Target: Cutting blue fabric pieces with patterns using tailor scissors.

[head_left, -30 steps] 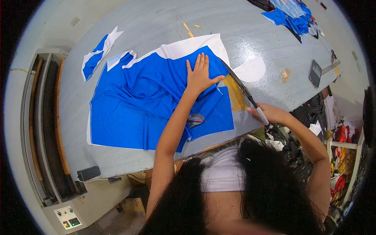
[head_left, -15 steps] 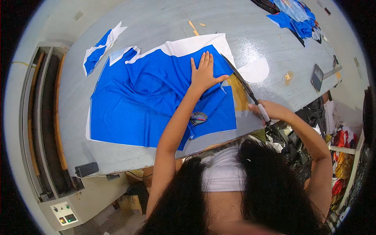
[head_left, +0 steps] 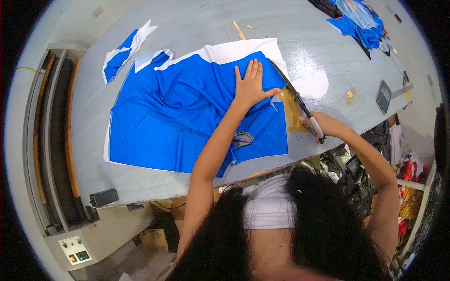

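Observation:
A large piece of blue fabric (head_left: pixel 154 126) with a white border along its far edge lies rumpled on the grey table. My left hand (head_left: pixel 251 86) presses flat on its far right part, fingers stretched out and thumb toward the right edge. My right hand (head_left: pixel 325 125) grips the light-coloured handles of long dark scissors (head_left: pixel 296 96). Their blades reach away along the fabric's right edge, with the tips at the white border. A round emblem (head_left: pixel 243 140) shows on the fabric near my left forearm. Right of the blades lies a rounded white offcut (head_left: pixel 311 85).
A narrow blue-and-white scrap (head_left: pixel 123 54) lies at the far left of the grey table (head_left: pixel 197 28). Crumpled blue garments (head_left: pixel 360 25) are heaped far right, and a phone (head_left: pixel 384 97) rests near the right edge. A black box-shaped adapter (head_left: pixel 103 198) sits at the near left corner.
The table and fabric appear slightly shifted up and to the right in the picture. My left hand stays flat on the fabric, and my right hand keeps hold of the scissors at the edge.

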`<state>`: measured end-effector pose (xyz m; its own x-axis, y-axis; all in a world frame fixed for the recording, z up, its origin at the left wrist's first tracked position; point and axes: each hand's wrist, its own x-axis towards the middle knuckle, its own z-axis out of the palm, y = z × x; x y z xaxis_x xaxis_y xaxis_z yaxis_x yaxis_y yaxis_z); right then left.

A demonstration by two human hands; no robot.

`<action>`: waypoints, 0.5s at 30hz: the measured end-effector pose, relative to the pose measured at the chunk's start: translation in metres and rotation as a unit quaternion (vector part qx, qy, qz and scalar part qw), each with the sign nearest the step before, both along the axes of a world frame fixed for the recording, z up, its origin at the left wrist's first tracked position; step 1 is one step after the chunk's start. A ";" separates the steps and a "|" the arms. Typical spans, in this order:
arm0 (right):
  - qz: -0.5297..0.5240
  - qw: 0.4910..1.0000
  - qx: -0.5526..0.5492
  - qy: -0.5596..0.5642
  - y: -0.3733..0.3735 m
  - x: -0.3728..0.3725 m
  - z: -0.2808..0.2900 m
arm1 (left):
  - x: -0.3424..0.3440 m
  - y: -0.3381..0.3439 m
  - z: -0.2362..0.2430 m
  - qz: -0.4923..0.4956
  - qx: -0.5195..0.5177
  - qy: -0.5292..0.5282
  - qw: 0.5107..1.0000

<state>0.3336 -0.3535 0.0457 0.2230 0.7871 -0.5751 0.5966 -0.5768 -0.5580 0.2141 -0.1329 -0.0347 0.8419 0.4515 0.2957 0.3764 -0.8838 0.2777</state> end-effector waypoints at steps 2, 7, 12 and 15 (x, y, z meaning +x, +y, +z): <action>-0.024 0.998 -0.049 0.038 0.005 0.000 0.003 | 0.000 0.001 0.001 0.001 -0.004 0.014 1.000; -0.002 0.992 -0.062 0.111 0.025 0.013 -0.002 | 0.001 0.001 0.000 -0.001 -0.007 0.006 1.000; -0.007 0.999 -0.020 0.049 0.028 0.005 -0.001 | 0.002 0.002 -0.003 0.000 -0.014 0.002 1.000; -0.006 1.000 0.005 0.027 0.028 0.007 0.000 | 0.002 0.003 -0.005 0.003 -0.010 -0.008 1.000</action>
<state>0.3403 -0.3256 0.0460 0.2011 0.7903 -0.5788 0.5579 -0.5780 -0.5955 0.2159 -0.1303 -0.0401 0.8351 0.4615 0.2994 0.3765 -0.8763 0.3008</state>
